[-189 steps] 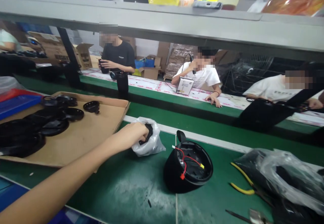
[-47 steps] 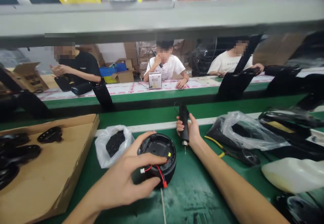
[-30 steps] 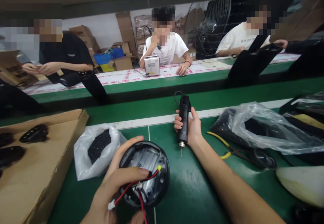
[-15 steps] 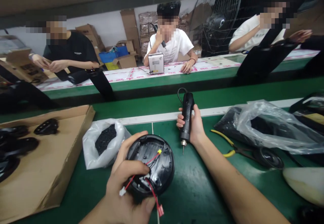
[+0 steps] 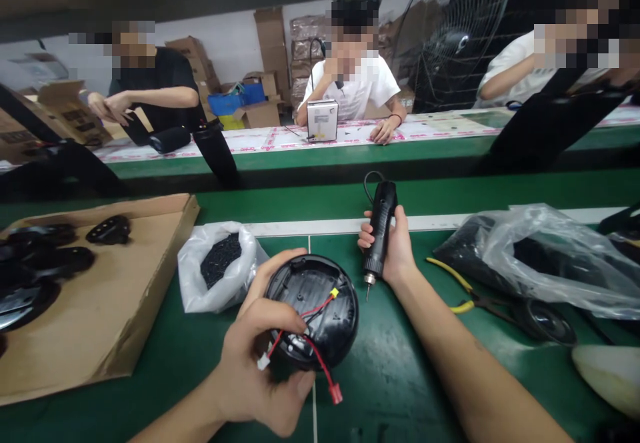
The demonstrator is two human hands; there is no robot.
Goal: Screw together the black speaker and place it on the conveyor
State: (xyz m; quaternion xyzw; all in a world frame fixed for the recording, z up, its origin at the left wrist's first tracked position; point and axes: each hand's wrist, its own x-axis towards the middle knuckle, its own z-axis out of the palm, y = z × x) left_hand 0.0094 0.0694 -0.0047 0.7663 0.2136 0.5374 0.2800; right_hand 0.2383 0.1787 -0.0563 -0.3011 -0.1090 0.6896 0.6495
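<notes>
The left hand (image 5: 255, 369) holds the round black plastic housing (image 5: 313, 309) above the green conveyor belt (image 5: 390, 376), near its front edge. To the right of the housing and slightly behind it, the right hand (image 5: 395, 249) holds the black electric screwdriver (image 5: 381, 229) upright, tip down. Left of the housing lies the white plastic bag of small black parts (image 5: 220, 269), with the flat brown cardboard tray (image 5: 115, 309) further left. Right of the right hand lie the yellow-handled pliers (image 5: 465, 296), in front of the clear plastic bag (image 5: 545, 256).

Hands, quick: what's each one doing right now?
Left hand: closed on the round black housing, red wires on top.
Right hand: closed on the black electric screwdriver, bit pointing down.
</notes>
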